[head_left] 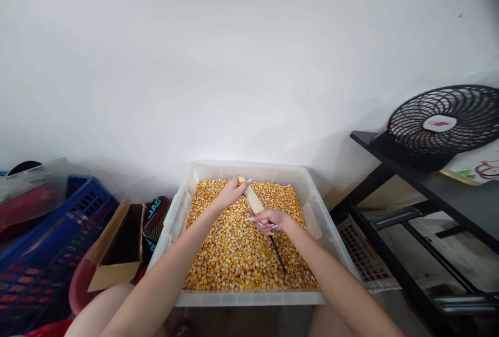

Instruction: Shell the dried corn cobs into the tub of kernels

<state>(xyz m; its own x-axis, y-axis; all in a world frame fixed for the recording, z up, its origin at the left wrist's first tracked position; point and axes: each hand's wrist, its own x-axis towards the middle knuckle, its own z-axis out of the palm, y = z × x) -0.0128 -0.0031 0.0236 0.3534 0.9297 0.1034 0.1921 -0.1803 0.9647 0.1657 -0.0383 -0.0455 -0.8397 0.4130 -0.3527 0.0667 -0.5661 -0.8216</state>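
A pale, mostly stripped corn cob [254,202] was held slantwise just above a bed of loose yellow maize kernels [234,254], over the far half of a clear rectangular plastic tub [249,298]. A few kernels remained at the cob's far tip. The left hand [231,193] was closed around that far end, fingers wrapped over it. The right hand [271,221] gripped the cob's near end with curled fingers and also held a thin dark rod-like tool [278,255], which ran from the hand back toward the person, low over the kernels; whether its tip touched them could not be determined. Both forearms reached in over the tub's near rim.

To the left of the tub stood an open brown cardboard box [117,254], and beyond it a blue perforated plastic crate [50,254]. To the right, a black round-grilled fan [444,124] rested on a black metal-framed table [448,186]. A plain white wall [234,66] stood behind.
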